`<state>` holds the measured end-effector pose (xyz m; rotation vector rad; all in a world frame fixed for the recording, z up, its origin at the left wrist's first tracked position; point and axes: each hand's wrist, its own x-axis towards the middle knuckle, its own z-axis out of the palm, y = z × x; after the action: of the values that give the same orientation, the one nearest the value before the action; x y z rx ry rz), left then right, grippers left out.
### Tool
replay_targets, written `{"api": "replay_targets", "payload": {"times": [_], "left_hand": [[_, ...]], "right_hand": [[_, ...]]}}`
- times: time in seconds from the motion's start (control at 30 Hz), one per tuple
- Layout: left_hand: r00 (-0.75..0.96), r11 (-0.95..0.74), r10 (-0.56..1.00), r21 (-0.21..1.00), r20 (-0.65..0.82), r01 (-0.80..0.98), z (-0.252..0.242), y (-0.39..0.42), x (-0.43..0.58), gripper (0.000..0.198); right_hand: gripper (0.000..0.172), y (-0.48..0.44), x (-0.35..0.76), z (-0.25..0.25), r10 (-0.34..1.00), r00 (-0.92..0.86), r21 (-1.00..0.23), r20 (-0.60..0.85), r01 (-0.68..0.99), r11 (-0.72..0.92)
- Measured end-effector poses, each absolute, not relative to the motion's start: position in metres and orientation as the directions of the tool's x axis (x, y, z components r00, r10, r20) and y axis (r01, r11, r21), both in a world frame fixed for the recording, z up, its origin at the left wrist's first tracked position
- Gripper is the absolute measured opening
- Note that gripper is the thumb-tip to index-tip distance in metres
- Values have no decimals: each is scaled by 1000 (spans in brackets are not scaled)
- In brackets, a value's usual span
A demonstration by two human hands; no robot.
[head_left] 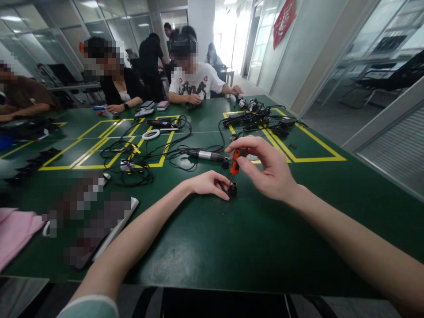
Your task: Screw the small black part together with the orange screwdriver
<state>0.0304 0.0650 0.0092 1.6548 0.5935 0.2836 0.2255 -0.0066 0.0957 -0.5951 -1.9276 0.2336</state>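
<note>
My right hand [265, 170] grips a screwdriver [235, 162] with an orange and black handle, held nearly upright. Its shaft points down to a small round black part [232, 191] on the green table. Fingers of my left hand [210, 183] close around the left side of that black part and steady it against the tabletop. Just beyond the screwdriver stands a small black cylindrical piece [225, 163]. A silver and black handheld tool [207, 155] with a cable lies behind my hands.
Black cables [255, 117] are heaped at the back right, with more coils [135, 172] to the left. Yellow tape [318, 159] marks rectangles on the green table [185, 247]. Phones [115, 229] and a pink cloth [20, 234] lie at the left. Several people sit or stand across the table.
</note>
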Motion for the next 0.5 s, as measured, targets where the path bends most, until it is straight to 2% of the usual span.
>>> {"api": "replay_targets", "payload": {"times": [0.17, 0.33, 0.5], "left_hand": [[830, -75, 535, 970, -155, 229, 12, 64, 31, 42], [833, -62, 530, 973, -155, 221, 14, 64, 31, 43], [839, -69, 522, 973, -152, 219, 14, 64, 31, 46]], "right_hand": [[18, -7, 224, 98, 511, -316, -423, 799, 309, 852], [19, -6, 223, 99, 443, -290, -345, 848, 331, 878], [23, -5, 224, 99, 448, -286, -344, 847, 349, 872]]}}
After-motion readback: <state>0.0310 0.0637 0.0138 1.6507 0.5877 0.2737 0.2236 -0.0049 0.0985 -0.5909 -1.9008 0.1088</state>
